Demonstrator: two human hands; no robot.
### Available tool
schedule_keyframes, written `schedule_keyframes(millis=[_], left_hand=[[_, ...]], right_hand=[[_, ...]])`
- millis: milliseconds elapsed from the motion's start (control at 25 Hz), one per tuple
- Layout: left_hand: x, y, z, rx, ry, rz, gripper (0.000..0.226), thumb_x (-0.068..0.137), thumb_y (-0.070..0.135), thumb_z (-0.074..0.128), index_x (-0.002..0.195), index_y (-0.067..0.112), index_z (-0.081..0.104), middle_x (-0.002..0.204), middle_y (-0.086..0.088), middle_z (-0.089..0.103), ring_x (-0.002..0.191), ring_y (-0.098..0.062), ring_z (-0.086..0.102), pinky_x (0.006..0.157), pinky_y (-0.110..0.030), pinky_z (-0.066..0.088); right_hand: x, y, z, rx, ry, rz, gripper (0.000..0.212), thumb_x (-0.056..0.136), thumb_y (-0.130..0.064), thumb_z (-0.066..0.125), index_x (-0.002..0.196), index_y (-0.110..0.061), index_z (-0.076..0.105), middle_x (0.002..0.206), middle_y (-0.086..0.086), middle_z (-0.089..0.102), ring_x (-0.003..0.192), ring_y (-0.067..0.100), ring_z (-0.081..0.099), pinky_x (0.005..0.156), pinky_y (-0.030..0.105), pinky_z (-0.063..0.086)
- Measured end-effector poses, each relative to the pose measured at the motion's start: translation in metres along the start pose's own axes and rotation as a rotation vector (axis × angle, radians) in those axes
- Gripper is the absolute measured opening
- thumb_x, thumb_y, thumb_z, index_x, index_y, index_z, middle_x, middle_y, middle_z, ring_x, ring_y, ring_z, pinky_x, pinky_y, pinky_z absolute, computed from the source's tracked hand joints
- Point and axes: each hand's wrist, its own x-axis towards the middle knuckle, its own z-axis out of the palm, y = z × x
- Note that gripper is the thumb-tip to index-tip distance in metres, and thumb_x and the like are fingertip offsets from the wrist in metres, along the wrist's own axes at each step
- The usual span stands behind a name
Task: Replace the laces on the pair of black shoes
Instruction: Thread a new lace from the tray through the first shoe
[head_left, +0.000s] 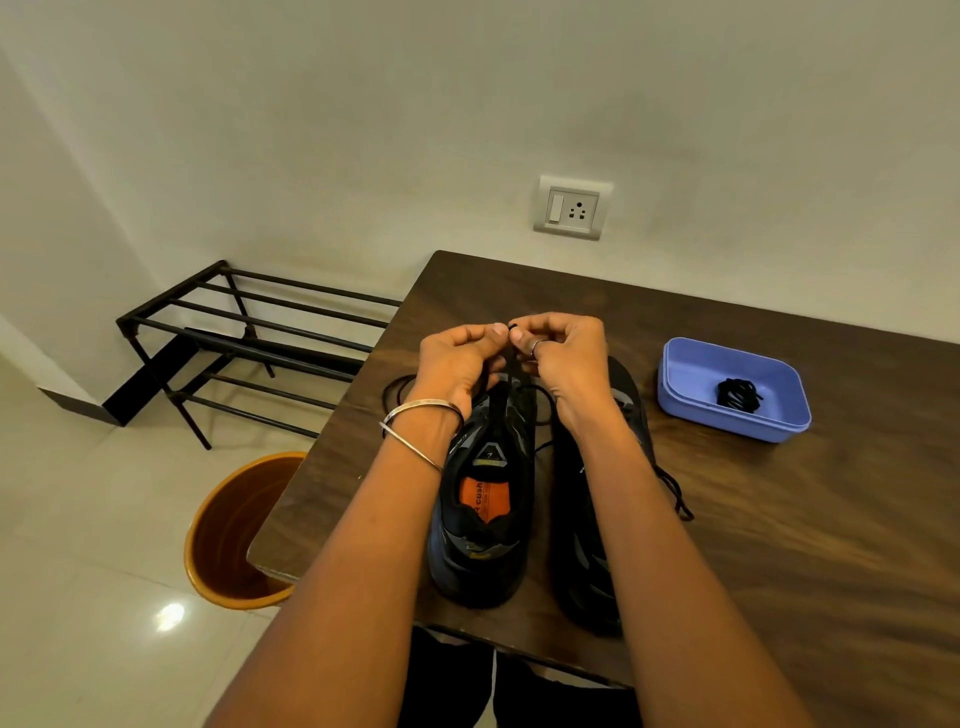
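Two black shoes stand side by side on the brown table (779, 545), toes away from me. The left shoe (485, 519) shows an orange insole. My right forearm covers much of the right shoe (587, 561). Above the left shoe's front, my left hand (460, 364) and my right hand (558, 356) meet, both pinching a black lace (511, 376) that runs up from the shoe. A loop of lace (397, 392) lies on the table left of the shoe. Another lace end (675, 491) trails right of the right shoe.
A blue plastic box (691, 400) at the right holds a coiled black lace (737, 393). Left of the table, on the floor, stand an orange bin (218, 545) and a black metal rack (249, 338). A wall socket (571, 208) sits behind the table.
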Motion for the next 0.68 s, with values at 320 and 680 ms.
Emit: schedule_keyframes(millis=[320, 680], left_hand=[[-0.001, 0.007, -0.008, 0.093, -0.170, -0.151, 0.015, 0.090, 0.024, 0.066, 0.098, 0.013, 0.070, 0.082, -0.004, 0.072, 0.077, -0.016, 0.068, 0.077, -0.035, 0.051], [-0.010, 0.041, 0.001, -0.058, -0.114, 0.015, 0.015, 0.099, 0.013, 0.051, 0.090, 0.007, 0.062, 0.078, -0.007, 0.069, 0.068, -0.016, 0.070, 0.070, -0.031, 0.059]], right_hand=[[-0.004, -0.003, -0.009, 0.146, -0.108, 0.051, 0.011, 0.088, -0.003, 0.067, 0.085, -0.011, 0.074, 0.080, 0.003, 0.074, 0.074, 0.011, 0.069, 0.062, 0.021, 0.055], [-0.006, -0.006, -0.011, 0.199, -0.078, 0.033, 0.023, 0.088, -0.015, 0.070, 0.111, -0.009, 0.068, 0.089, 0.001, 0.071, 0.077, 0.002, 0.068, 0.068, 0.017, 0.052]])
